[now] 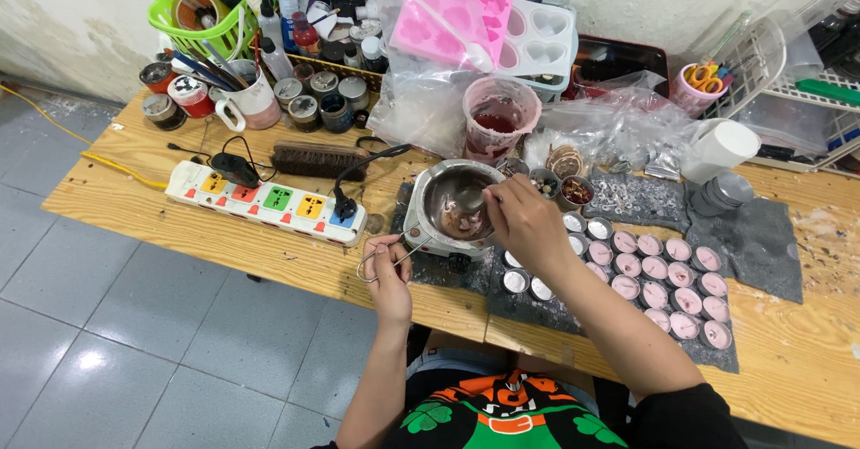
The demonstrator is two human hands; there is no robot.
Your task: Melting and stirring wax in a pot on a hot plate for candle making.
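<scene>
Closest to the lens, an orange, green and black shirt fills the bottom edge, both forearms reaching up from it to the wooden desk.

Starting at the far left: small tins and jars sit by the wall, a green basket stuffed with tools stands behind them, and a white mug holds brushes. Just in front runs a white power strip with coloured sockets, one black adapter and one black plug seated in it, and a dark brush lies behind it.

Now the left hand: fingers closed around the wire handle of the metal melting pot, pinning it near the desk's front edge. The pot sits on a small white heater, middle of the desk, with a bit of pinkish stuff showing inside.

Right hand is over the pot's right rim, fingers pinched on a thin spoon that dips into the bowl.

Behind the pot, a pink-stained plastic cup, with pink and white silicone moulds propped against the wall among clear bags.

Moving right, rows of small round tins filled with pale pink wax sit on a grey felt mat, a few empty silver ones nearest the pot. Further back, a white paper cup lies tipped, and a pink pot of scissors stands by a white wire rack.
</scene>
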